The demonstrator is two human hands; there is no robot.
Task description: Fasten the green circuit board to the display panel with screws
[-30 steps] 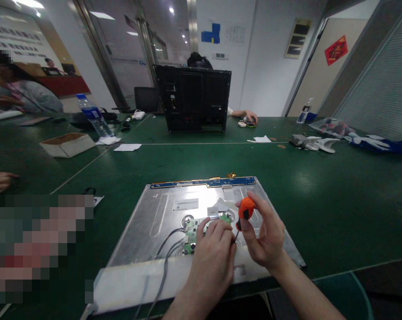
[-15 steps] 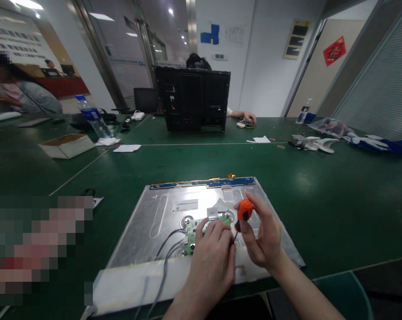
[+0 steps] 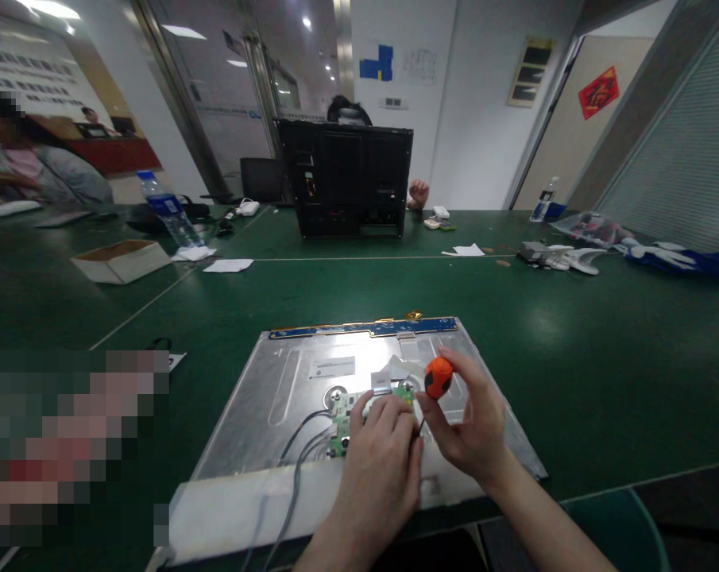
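The screwdriver [image 3: 438, 377] has turned, pinched by the right hand [image 3: 477, 429]; the left hand [image 3: 384, 453], grip hidden, likely steadies the circuit board [image 3: 339, 425]

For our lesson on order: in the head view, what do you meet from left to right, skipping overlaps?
Open box, flat white paper, left hand, orange screwdriver handle, right-side bottle, red door sign.

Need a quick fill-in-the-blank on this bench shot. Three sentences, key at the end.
1. The right grip holds a screwdriver whose main handle colour is ____.
2. The left grip partly covers the ____ circuit board.
3. Along the far edge of the metal panel runs a strip coloured mainly ____.

Missing words: orange; green; blue.
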